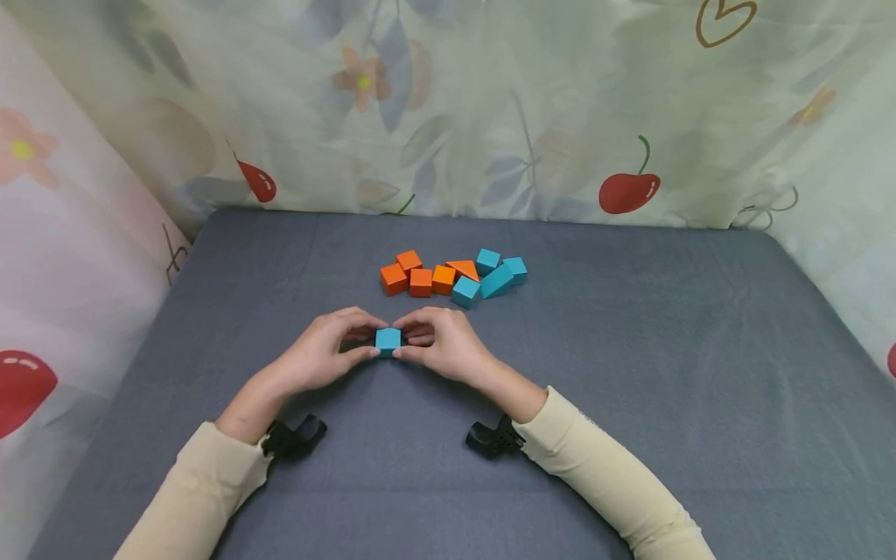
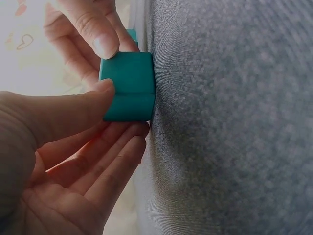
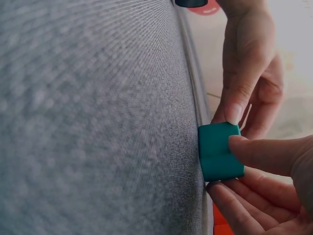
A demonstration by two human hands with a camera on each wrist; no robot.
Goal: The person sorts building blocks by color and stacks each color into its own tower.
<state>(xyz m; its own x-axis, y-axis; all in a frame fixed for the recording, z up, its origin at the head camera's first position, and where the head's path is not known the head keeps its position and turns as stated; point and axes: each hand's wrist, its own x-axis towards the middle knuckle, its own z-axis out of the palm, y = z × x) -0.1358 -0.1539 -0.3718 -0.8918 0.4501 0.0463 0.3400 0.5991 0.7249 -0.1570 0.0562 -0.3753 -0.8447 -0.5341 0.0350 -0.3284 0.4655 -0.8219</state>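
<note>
Left hand (image 1: pixel 318 354) and right hand (image 1: pixel 441 344) both pinch one teal block (image 1: pixel 388 340) resting mid-desk (image 1: pixel 630 404); orange blocks (image 1: pixel 418 277) and teal blocks (image 1: pixel 491 277) cluster toward the far edge.

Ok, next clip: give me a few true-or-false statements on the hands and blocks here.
1. Both hands pinch the teal block on the grey cloth. True.
2. The left hand is flat on the cloth, holding nothing. False: its fingers pinch the block.
3. The orange blocks lie left of the loose teal blocks. True.
4. The right hand holds an orange block. False: it holds the teal one.
</note>
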